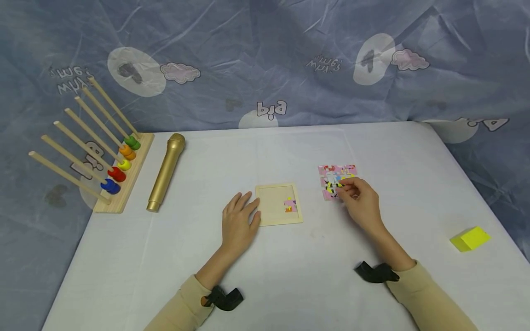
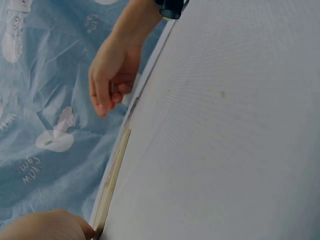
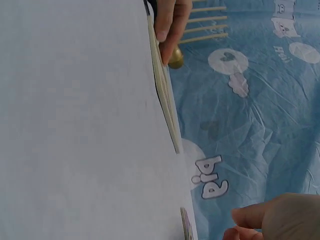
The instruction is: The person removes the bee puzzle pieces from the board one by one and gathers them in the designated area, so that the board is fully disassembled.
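Note:
My left hand [image 1: 239, 226] lies at the left edge of a square wooden puzzle tray [image 1: 269, 224], its fingers relaxed and touching the rim. Inside that tray, toward its right side, sits one pink and yellow puzzle piece [image 1: 290, 205]. Over a cluster of pink picture puzzle pieces [image 1: 329, 171], right of the tray, hovers my right hand [image 1: 361, 202]. Its fingers are loosely bent, and a gap shows between thumb and fingers in the right wrist view. Nothing is visibly held there. The hand covers the cluster's lower right part.
A wooden peg stand [image 1: 124, 195] with coloured rings stands at the far left. Beside it lies a gold microphone [image 1: 166, 172]. A yellow block [image 1: 470, 239] rests near the right edge of the white table [image 1: 298, 280]. Printed blue fabric [image 1: 232, 41] hangs behind.

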### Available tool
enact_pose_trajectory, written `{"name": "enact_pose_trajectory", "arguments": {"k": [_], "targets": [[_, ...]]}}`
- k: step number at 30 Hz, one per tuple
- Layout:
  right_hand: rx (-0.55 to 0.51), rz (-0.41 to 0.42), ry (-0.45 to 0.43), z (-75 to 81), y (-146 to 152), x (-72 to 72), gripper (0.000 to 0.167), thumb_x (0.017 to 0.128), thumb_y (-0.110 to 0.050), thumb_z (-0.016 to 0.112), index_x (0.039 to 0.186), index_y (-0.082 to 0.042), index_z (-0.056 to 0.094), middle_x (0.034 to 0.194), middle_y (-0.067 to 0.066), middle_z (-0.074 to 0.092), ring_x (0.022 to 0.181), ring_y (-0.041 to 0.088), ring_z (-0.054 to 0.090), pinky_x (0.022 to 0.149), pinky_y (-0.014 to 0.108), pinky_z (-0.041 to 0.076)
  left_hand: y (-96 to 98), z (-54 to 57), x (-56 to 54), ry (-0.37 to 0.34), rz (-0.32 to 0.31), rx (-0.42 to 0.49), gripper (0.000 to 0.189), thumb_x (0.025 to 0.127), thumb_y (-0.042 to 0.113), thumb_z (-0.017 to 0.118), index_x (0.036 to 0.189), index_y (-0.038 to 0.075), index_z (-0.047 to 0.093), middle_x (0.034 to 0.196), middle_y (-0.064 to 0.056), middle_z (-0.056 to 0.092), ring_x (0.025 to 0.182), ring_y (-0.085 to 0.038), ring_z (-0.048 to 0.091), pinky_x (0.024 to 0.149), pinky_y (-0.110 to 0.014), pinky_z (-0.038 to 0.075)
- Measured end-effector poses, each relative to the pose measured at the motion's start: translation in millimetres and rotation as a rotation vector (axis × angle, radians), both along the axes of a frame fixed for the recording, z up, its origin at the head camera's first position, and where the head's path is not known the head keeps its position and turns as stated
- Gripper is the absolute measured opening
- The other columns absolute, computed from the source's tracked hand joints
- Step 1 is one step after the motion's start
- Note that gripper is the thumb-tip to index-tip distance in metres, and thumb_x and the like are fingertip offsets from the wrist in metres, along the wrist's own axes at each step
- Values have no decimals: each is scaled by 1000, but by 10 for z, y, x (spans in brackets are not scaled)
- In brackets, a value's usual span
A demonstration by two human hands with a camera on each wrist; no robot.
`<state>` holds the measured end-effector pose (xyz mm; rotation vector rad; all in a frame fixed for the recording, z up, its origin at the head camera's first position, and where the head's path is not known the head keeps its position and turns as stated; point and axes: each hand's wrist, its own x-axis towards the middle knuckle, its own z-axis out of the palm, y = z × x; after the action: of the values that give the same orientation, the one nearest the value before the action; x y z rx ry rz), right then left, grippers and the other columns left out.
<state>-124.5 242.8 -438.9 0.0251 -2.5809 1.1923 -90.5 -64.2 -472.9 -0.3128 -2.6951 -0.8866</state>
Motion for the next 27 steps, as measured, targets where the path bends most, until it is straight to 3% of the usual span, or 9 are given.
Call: {"name": "enact_pose_trajectory", "arguments": {"k": [8, 12, 17, 27], "targets": [[-30, 256, -48, -4, -541, 60, 22, 84, -5, 74, 105, -2, 68, 87, 7, 59, 70, 10, 50, 60, 15, 42, -4, -22, 1, -15, 1, -4, 32, 91, 18, 66, 121, 10, 69, 138, -13, 58, 136, -35, 44, 110, -55, 33], [-33, 338, -44, -15, -751, 88, 24, 82, -6, 75, 104, -3, 68, 87, 7, 60, 69, 11, 50, 60, 19, 42, -5, -22, 4, -16, 1, -2, 32, 91, 18, 66, 121, 10, 69, 139, -13, 58, 136, -35, 43, 110, -54, 32], [-44, 369, -24, -35, -880, 102, 24, 81, -9, 78, 103, -3, 69, 86, 8, 60, 67, 9, 49, 57, 19, 40, -10, -17, 2, -12, -3, -4, 31, 91, 18, 65, 121, 10, 69, 139, -13, 58, 136, -35, 43, 110, -54, 32], [-15, 356, -24, -67, -885, 96, 28, 77, -10, 82, 101, -2, 68, 83, 9, 59, 65, 9, 49, 57, 15, 38, -4, -14, 2, -6, -2, 2, 31, 91, 17, 65, 121, 10, 70, 138, -13, 58, 136, -35, 43, 109, -54, 32]]}}
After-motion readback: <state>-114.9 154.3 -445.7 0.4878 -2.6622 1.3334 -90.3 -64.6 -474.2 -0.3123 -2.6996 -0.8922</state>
